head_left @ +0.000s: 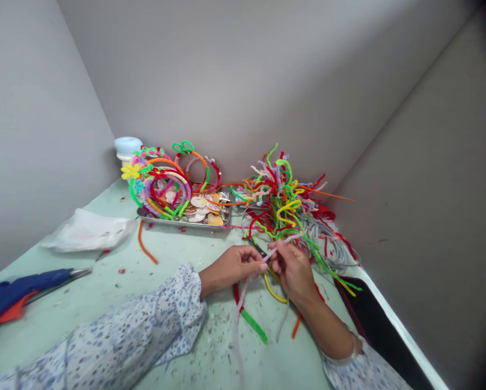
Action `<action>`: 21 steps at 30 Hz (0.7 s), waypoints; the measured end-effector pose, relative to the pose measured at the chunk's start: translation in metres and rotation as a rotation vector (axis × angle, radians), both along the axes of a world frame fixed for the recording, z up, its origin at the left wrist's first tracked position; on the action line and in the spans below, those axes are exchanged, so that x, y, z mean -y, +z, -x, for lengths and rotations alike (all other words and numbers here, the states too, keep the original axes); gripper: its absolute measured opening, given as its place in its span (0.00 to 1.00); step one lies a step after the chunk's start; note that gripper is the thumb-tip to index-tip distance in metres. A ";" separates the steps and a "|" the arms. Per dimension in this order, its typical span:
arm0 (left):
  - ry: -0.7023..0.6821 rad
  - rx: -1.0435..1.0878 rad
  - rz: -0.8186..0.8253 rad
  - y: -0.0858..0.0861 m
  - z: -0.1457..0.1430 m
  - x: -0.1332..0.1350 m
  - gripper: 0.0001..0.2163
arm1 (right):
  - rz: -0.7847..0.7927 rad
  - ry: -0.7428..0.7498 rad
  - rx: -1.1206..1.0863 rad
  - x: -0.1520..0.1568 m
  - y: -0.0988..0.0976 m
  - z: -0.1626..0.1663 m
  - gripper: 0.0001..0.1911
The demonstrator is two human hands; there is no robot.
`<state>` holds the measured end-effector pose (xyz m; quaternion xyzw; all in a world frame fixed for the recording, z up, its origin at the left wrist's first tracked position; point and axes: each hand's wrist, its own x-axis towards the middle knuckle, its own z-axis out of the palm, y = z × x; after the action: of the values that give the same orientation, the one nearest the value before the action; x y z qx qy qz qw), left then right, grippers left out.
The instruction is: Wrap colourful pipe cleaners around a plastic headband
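Note:
A pale pink pipe cleaner (270, 253) is pinched between the fingertips of my left hand (243, 261) and my right hand (294, 269), which are close together. Its long tail hangs down below my left hand toward the table's front. Just behind my fingers lie scissors with a dark blade (257, 247) and yellow handle (276, 291), partly covered by my right hand. Under my hands rests a headband wrapped in red and green (254, 325), its upper part hidden. A short orange piece (296, 326) pokes out near my right wrist.
A metal tray (186, 223) holds shell-like pieces and several decorated headbands (168, 189). Behind my hands is a heap of colourful pipe cleaners (281, 189), with grey bands (328, 238) beside it. At left are a blue glue gun (32, 287) and a white plastic bag (89, 232). A black phone-like slab (376, 319) lies right.

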<state>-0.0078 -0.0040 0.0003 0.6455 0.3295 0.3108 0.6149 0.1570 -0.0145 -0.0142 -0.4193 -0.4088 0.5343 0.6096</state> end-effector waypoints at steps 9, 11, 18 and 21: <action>0.048 -0.070 -0.010 -0.002 0.000 -0.001 0.14 | -0.013 -0.022 0.002 0.001 0.001 0.002 0.14; 0.050 -0.075 -0.007 -0.002 0.000 -0.001 0.14 | -0.017 -0.051 -0.075 0.000 0.003 0.003 0.13; 0.038 -0.079 -0.004 -0.002 0.000 -0.002 0.12 | 0.004 -0.066 -0.195 -0.004 0.002 -0.001 0.14; 0.037 -0.085 0.006 -0.002 0.000 -0.002 0.12 | 0.023 -0.051 -0.240 -0.006 0.000 -0.004 0.14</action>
<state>-0.0074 -0.0020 -0.0014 0.6501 0.3681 0.2937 0.5963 0.1607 -0.0083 -0.0139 -0.3697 -0.3160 0.5695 0.6627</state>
